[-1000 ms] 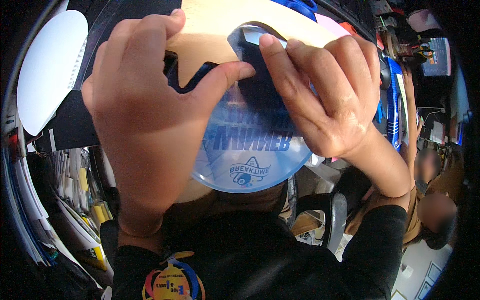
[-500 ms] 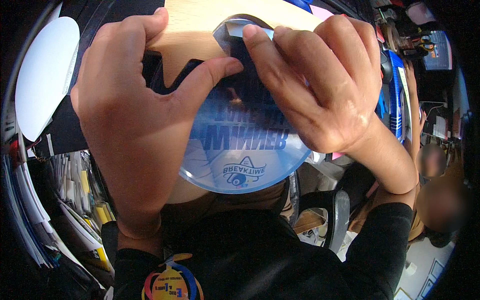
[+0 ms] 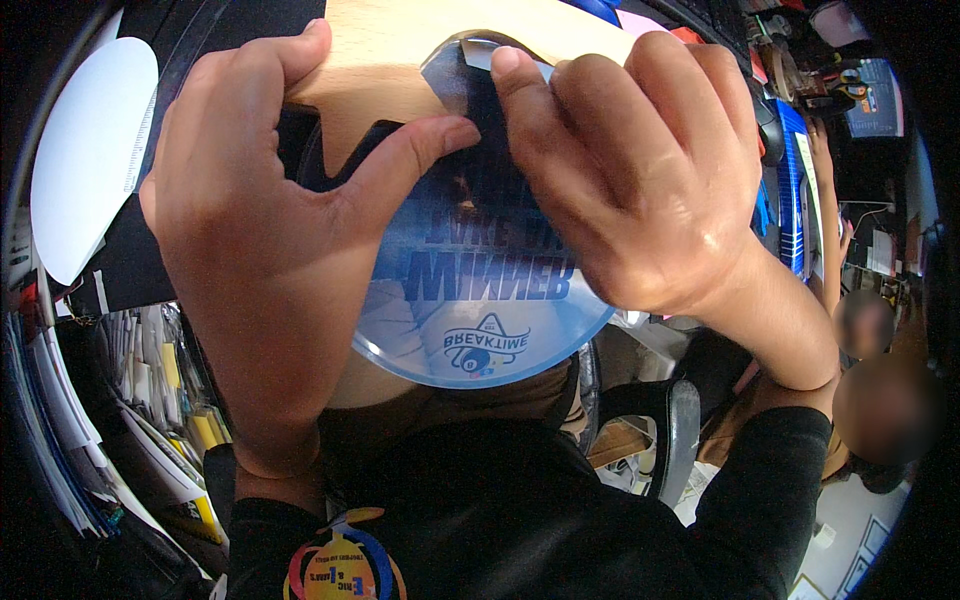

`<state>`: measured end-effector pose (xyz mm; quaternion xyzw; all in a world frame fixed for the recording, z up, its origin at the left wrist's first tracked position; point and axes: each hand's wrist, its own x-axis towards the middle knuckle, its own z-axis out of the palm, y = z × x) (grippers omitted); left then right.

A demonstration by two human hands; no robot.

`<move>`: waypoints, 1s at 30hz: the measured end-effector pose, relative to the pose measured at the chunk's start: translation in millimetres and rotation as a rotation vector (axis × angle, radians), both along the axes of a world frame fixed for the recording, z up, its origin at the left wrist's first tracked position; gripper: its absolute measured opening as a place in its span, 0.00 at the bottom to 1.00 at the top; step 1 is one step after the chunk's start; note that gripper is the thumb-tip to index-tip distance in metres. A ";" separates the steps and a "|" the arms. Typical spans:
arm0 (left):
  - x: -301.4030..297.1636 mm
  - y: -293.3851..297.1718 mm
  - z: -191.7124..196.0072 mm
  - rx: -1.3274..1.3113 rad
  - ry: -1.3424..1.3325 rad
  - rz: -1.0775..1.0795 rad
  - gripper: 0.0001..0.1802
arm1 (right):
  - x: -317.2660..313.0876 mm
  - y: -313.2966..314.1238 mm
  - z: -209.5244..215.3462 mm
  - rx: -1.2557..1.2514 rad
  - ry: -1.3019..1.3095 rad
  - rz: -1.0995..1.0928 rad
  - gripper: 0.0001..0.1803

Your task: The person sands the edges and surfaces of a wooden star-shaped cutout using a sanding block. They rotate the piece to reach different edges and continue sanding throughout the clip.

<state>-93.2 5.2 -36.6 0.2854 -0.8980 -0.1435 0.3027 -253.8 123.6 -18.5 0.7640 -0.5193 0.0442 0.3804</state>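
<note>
A round, glossy clear-blue disc (image 3: 470,345), printed with mirrored dark-blue lettering and a small emblem, lies between my hands. Its upper part looks dark with reflections. My left hand (image 3: 260,200) is spread, its thumb lying on or just over the disc's dark face and its index finger up by the pale wooden surface (image 3: 385,75). My right hand (image 3: 650,180) is closed at the disc's upper right, thumb and index finger pinching a thin pale film flap (image 3: 478,58) at the top edge. The right hand covers the disc's right side.
A white sheet with a ruled edge (image 3: 95,160) lies at left, above packed folders and papers (image 3: 150,400). A blue object (image 3: 790,190) lies at right. Lower right is a black chair armrest (image 3: 680,440); other people sit beyond it.
My right thumb and index finger have shifted slightly right with the film flap, and that hand has turned a little. My left hand and the disc have barely moved.
</note>
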 end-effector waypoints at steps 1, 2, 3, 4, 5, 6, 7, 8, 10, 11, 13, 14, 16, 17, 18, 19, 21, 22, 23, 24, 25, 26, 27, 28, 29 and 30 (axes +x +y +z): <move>-0.1 0.0 0.6 -0.008 0.002 -0.002 0.29 | 1.2 -0.5 -0.4 -0.007 0.001 -0.006 0.21; -2.8 -4.3 -0.3 -0.016 0.078 -0.019 0.29 | 3.3 -1.5 -1.8 -0.022 -0.020 -0.020 0.19; -2.9 -4.4 0.6 -0.023 0.078 -0.022 0.29 | 5.2 -2.5 -2.5 -0.037 -0.042 -0.034 0.18; -4.1 -5.9 0.6 -0.029 0.079 -0.024 0.29 | 8.7 -4.1 -5.5 -0.058 -0.087 -0.055 0.16; -2.6 -3.7 2.3 -0.033 0.003 -0.012 0.29 | 10.1 -5.0 -6.5 -0.074 -0.102 -0.069 0.15; -2.8 -2.8 2.6 -0.033 -0.013 -0.007 0.28 | 12.2 -5.7 -9.0 -0.090 -0.117 -0.083 0.14; -2.9 -1.5 3.0 -0.034 -0.029 -0.002 0.28 | 13.0 -6.0 -10.1 -0.099 -0.102 -0.091 0.14; -3.7 -0.3 2.4 -0.031 0.015 -0.006 0.28 | 13.7 -5.9 -11.2 -0.101 -0.100 -0.097 0.13; -2.9 -0.4 2.1 -0.009 0.048 -0.014 0.29 | 14.2 -5.0 -12.1 -0.095 -0.110 -0.108 0.13; -1.6 -0.7 2.0 0.010 0.037 -0.020 0.29 | 13.9 -4.3 -11.7 -0.088 -0.111 -0.112 0.13; -0.4 -2.6 0.6 0.009 0.035 -0.035 0.29 | 12.9 -2.7 -9.8 -0.072 -0.103 -0.118 0.14; 0.0 -3.5 0.0 -0.012 0.044 -0.044 0.29 | 12.9 -2.4 -9.0 -0.064 -0.104 -0.120 0.14; -0.8 -6.9 -1.6 -0.018 0.109 -0.070 0.30 | 13.1 -1.8 -7.4 -0.047 -0.118 -0.124 0.14; -2.8 -11.1 -2.0 -0.004 0.164 -0.087 0.30 | 13.6 -1.6 -7.1 -0.044 -0.127 -0.130 0.14; -3.0 -10.6 -1.8 0.081 0.138 -0.033 0.30 | 14.1 -1.1 -6.5 -0.041 -0.135 -0.136 0.14; -3.0 -9.5 -0.9 0.023 0.154 -0.069 0.30 | 15.1 -0.9 -6.4 -0.042 -0.139 -0.146 0.14; -1.1 -3.0 0.8 0.041 0.060 -0.021 0.30 | 16.5 1.3 -5.0 -0.016 -0.152 -0.169 0.14; 0.0 -0.3 1.1 0.045 0.030 -0.008 0.30 | 17.0 3.4 -3.1 0.010 -0.160 -0.184 0.14; -0.1 -1.1 0.3 0.039 0.035 -0.017 0.30 | 18.2 4.8 -2.5 0.021 -0.157 -0.212 0.14; -0.2 -2.9 -1.5 0.025 0.068 -0.035 0.30 | 19.1 6.6 -1.0 0.048 -0.170 -0.218 0.14; -0.1 -5.0 -3.8 0.010 0.101 -0.053 0.30 | 20.3 8.1 -0.3 0.060 -0.171 -0.237 0.14; -1.4 -11.5 -7.4 -0.011 0.163 -0.079 0.30 | 21.5 9.3 0.3 0.079 -0.156 -0.263 0.14; 0.0 -12.6 -9.9 0.039 0.155 -0.042 0.31 | 22.5 10.6 0.8 0.075 -0.172 -0.263 0.14; 0.7 -15.7 -13.3 -0.033 0.222 -0.105 0.31 | 23.5 11.6 1.1 0.078 -0.172 -0.271 0.14; 2.5 -16.5 -15.6 -0.034 0.219 -0.106 0.31 | 23.8 11.8 0.5 0.074 -0.172 -0.273 0.14; 4.0 -16.7 -17.8 -0.046 0.213 -0.109 0.31 | 24.1 12.4 0.6 0.070 -0.173 -0.276 0.14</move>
